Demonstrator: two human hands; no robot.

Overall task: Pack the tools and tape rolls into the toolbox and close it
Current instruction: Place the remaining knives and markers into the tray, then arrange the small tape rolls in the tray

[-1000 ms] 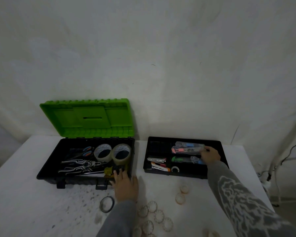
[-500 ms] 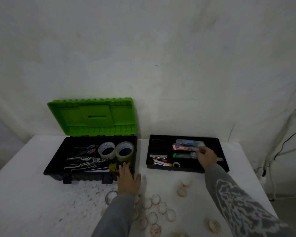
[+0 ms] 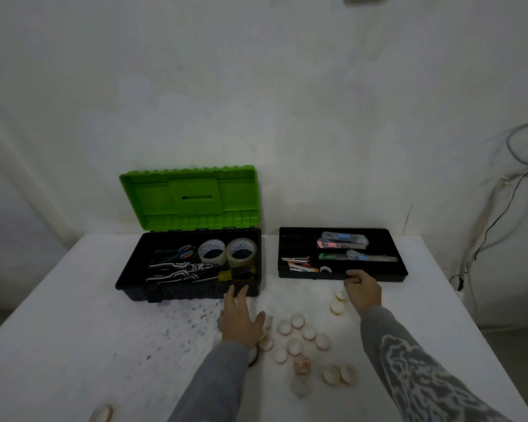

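While its green lid (image 3: 192, 199) stands raised towards the wall, the black toolbox (image 3: 189, 292) is seen open on the white desk (image 3: 73, 330), left of centre. Two clear tape rolls (image 3: 211, 252) are stood side by side at the back of its well, touching each other. Scissors (image 3: 183, 252), black-and-white pliers (image 3: 180, 271) and a yellow-handled screwdriver (image 3: 232, 274) are laid beside and in front of them.

A separate black tray (image 3: 390, 277) is set just to the right of the box, apart from it. Utility knives (image 3: 342, 242) are lodged in its rear compartments, and a small tape ring (image 3: 326, 270) lies near its front wall.

The left hand (image 3: 241, 318) is stretched forward from a grey sleeve (image 3: 214, 382) and held palm down over the desk. Its fingers are straight and slightly spread, and nothing is held. Its fingertips (image 3: 232, 289) are laid against the toolbox's front wall near the right corner.

The right hand (image 3: 363, 287) is reached from a patterned sleeve (image 3: 424, 376) to the tray's near rim. Its fingers are curled at that edge, but whether the rim is actually gripped cannot be told.

Small pale round pieces (image 3: 296, 320) are scattered on the desk between and in front of the two arms. Cables (image 3: 497, 220) are hung down the wall at the right.
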